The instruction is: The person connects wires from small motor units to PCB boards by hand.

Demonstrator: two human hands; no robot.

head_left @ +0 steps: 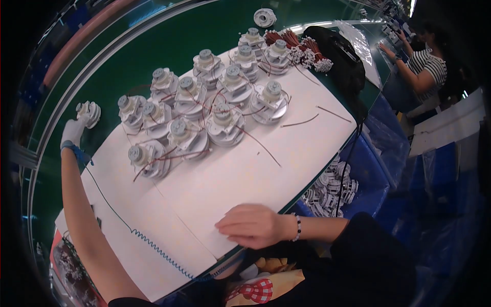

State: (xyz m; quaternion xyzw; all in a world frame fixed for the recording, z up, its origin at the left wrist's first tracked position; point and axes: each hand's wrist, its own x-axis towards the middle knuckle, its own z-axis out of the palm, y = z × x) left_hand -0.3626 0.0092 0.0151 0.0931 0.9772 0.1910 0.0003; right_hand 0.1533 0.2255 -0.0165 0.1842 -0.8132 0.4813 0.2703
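My left hand, in a white glove with a blue strap at the wrist, reaches to the far left. Its fingers close on the near edge of a round white plastic motor assembly at the green surface; the fingertips are partly hidden. Low over the front edge of the white sheet is my bare right hand, palm down, fingers stretched loosely to the left and holding nothing. Several similar motor assemblies, with round grey tops and red-brown wires, stand grouped in the middle.
Bundles of red-brown wires with white ends lie at the back beside a black bag. Loose wires rest on the white sheet. A coiled cord crosses the front left. Right: a blue bin of white parts; beyond, another person.
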